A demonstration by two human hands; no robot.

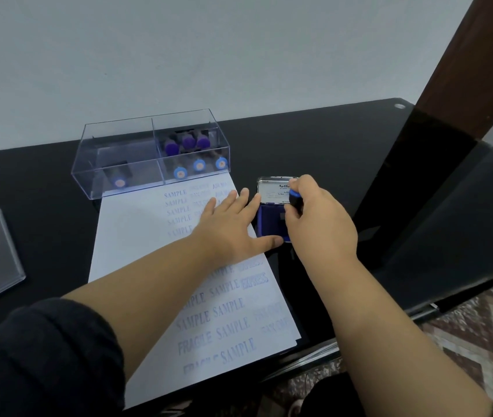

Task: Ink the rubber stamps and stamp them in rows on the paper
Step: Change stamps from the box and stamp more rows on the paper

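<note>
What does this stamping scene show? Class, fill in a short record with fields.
right hand: grips a stamp, pressed on the ink pad
left hand: flat on the paper, fingertips by the pad
paper: printed SAMPLE, FRAGILE, EXPRESS in rows
clear box: holds more stamps
table: black

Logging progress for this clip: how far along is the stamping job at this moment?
Well underway. Done: the paper already carries columns of SAMPLE, FRAGILE and EXPRESS prints. In hand: the right hand presses a blue-topped stamp onto the open ink pad, while the left hand lies flat on the sheet. Left: the paper's left side is blank, and seven more stamps sit in the clear box.
</note>
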